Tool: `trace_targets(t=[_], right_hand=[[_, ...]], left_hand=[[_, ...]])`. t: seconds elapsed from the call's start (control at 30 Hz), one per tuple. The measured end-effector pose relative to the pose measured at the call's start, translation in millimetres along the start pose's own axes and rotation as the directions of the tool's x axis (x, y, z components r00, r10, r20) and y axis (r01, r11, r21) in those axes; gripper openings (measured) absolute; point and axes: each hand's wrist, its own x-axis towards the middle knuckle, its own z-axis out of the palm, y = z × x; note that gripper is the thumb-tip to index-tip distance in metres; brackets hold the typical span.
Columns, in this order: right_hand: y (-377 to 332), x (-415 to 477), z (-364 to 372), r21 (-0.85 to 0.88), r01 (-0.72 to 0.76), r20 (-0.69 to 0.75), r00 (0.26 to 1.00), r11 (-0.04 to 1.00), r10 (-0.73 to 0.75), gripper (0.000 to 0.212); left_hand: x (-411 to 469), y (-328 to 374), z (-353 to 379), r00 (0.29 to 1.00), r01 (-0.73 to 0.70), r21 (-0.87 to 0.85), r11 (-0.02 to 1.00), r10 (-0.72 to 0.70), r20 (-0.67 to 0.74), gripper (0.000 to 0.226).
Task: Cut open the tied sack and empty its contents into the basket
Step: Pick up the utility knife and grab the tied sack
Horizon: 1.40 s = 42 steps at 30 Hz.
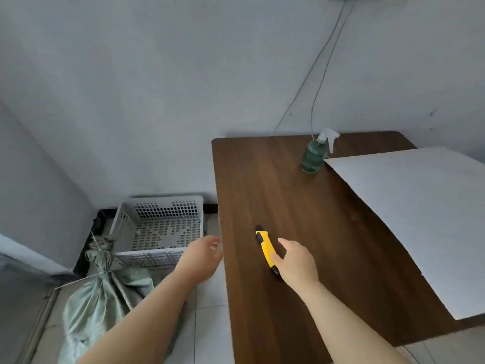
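Note:
A pale green woven sack (pixel 94 303) lies on the floor at lower left, its neck tied with string. Behind it stands a grey perforated plastic basket (pixel 123 227) with nothing visible inside. A yellow and black utility knife (pixel 266 249) lies on the brown wooden table (pixel 262 179). My right hand (pixel 296 261) rests over the knife's near end, fingers touching the handle without being closed around it. My left hand (pixel 202 256) hovers with fingers apart at the table's left edge, above the floor, holding nothing.
A green spray bottle (pixel 315 156) stands at the back of the table. A large white sheet (pixel 420 219) covers the table's right side. Two thin cables (pixel 320 74) hang down the wall. The floor is tiled.

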Motion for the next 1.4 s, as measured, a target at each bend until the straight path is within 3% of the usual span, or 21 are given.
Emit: trace_targets(t=[0.23,0.37,0.5,0.67,0.87,1.07,1.23,1.4], right_hand=[[20,36,49,-0.031,-0.043,0.049,0.998,0.999,0.045,0.04],[27,46,66,0.003,-0.074,0.037,0.997,0.997,0.074,0.039],[26,50,72,0.02,-0.072,0.071,0.995,0.997,0.071,0.038],[15,48,61,0.248,-0.1,0.223,0.974,0.964,0.044,0.027],[-26,35,33,0.628,-0.217,0.309,0.951,0.747,0.016,0.022],[-102,26,22,0.659,-0.081,0.358,0.908,0.748,-0.217,0.024],[-180,16,47,0.622,0.062,0.376,0.851,0.781,-0.367,0.022],[-256,2,94,0.596,0.127,0.41,0.801,0.793,-0.437,0.019]], left_hand=[[39,-22,61,0.982,0.18,-0.048,0.982,-0.177,0.064,0.044],[45,-31,80,0.978,0.205,-0.136,0.969,-0.197,0.074,0.031],[45,-37,83,0.983,0.175,-0.119,0.977,-0.167,0.073,0.033],[39,-40,77,0.979,0.161,-0.131,0.978,-0.142,0.144,0.039],[14,-39,57,0.97,0.196,-0.165,0.967,-0.167,0.176,0.038],[-27,-78,-17,0.971,0.239,-0.195,0.951,-0.238,0.031,0.041],[-64,-135,-83,0.932,0.295,-0.241,0.925,-0.334,-0.139,0.034],[-91,-207,-135,0.888,0.342,-0.24,0.909,-0.396,-0.233,0.012]])
